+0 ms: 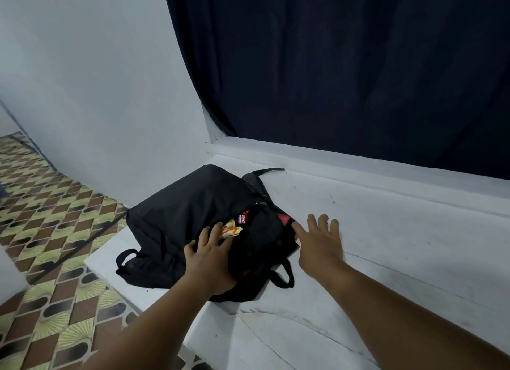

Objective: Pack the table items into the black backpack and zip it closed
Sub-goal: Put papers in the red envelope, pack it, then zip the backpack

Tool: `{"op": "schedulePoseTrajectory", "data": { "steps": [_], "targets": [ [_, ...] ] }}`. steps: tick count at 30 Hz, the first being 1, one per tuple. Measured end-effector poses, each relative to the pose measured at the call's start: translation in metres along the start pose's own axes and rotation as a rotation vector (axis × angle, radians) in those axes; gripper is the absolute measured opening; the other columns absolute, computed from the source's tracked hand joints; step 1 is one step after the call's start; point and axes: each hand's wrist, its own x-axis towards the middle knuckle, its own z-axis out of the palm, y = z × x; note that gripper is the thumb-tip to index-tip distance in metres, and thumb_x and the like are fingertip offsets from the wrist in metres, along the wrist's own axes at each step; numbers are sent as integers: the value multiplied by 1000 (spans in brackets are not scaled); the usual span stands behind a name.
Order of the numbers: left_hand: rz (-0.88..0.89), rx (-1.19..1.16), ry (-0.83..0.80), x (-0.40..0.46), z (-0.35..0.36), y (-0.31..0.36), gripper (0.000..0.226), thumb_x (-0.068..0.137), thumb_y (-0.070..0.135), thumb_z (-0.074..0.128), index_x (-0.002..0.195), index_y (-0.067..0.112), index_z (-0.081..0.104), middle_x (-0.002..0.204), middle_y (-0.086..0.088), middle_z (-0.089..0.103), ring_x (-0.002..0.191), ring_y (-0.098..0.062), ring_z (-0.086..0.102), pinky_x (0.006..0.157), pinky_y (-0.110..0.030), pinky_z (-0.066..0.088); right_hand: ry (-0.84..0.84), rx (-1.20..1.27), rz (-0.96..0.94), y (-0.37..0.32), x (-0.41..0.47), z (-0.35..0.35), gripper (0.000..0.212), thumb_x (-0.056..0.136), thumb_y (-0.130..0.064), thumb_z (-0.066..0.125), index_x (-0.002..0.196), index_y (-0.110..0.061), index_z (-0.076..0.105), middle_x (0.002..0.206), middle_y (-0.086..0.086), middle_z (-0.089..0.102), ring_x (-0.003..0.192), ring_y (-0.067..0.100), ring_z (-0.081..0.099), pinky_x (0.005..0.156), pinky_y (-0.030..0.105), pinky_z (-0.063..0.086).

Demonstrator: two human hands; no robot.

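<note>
The black backpack (190, 218) lies on its side on the white table (386, 245), near the table's left edge. Its opening gapes in the middle, and an orange-and-white wrapper (230, 229) and a red-and-white packet (245, 218) show inside. My left hand (209, 259) rests on the bag at the opening, fingers touching the orange wrapper. Whether it grips the wrapper I cannot tell. My right hand (320, 240) hovers just right of the bag with fingers spread, holding nothing. A zipper pull (260, 203) sits at the far end of the opening.
A dark blue curtain (345, 66) hangs behind the table over a white ledge (358, 160). A pale wall (96, 80) stands at the left. Patterned floor tiles (49, 231) lie below the table's left edge. Backpack straps (281, 276) trail on the tabletop.
</note>
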Motion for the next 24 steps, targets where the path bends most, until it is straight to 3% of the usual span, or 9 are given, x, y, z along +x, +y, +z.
{"op": "schedulePoseTrajectory", "data": {
  "steps": [5,8,10,13,15,18,20,24],
  "targets": [
    [35,-90,-79,0,-12,-7,100,67,77,66,153,45,26,167,3,-9,153,-28,-9,118,-55,8,-25,161,77,-1,19,-20,82,87,-35,58,155,-27,13,148,5,33,135,33,28,110,46,18],
    [49,-169,-37,4,-20,-12,90,69,84,59,148,47,35,166,5,-2,151,-27,-6,118,-54,8,103,394,-11,-13,23,-30,56,87,-18,51,141,-30,41,136,-5,48,123,22,41,101,39,25],
    [45,-137,21,8,-22,-15,85,71,89,47,144,47,43,165,5,4,149,-26,-1,117,-52,10,190,582,-97,-30,22,-32,35,91,-18,52,122,-28,61,124,-8,58,117,19,48,100,36,29],
    [55,-83,78,15,-18,-19,83,72,90,17,132,47,57,157,6,20,142,-24,13,110,-47,18,123,877,-177,-62,16,-28,20,92,-24,60,109,-21,70,108,-4,66,104,18,62,92,32,48],
    [88,-73,169,23,-14,-26,68,81,80,21,116,45,68,142,7,38,131,-24,29,99,-44,25,-4,1036,-114,-81,14,-25,31,92,-32,65,120,-20,67,107,-3,67,99,14,65,86,27,53],
    [243,-51,400,40,-11,-42,10,74,41,73,83,38,71,109,8,53,103,-25,47,79,-39,31,-126,1201,55,-100,19,-20,58,86,-43,73,136,-20,55,109,-5,65,97,10,64,84,22,52],
    [292,-115,419,53,-11,-51,19,66,21,76,75,35,67,97,10,55,91,-23,49,72,-35,37,-133,1237,116,-107,26,-20,69,79,-45,79,137,-18,52,106,-5,65,95,10,65,84,20,51],
    [345,-511,314,70,-31,-60,20,73,11,68,79,27,57,79,11,59,73,-9,50,60,-34,48,-75,1362,242,-126,48,-22,68,68,-42,88,123,-19,55,96,-4,68,80,14,71,79,29,59]
  ]
}}
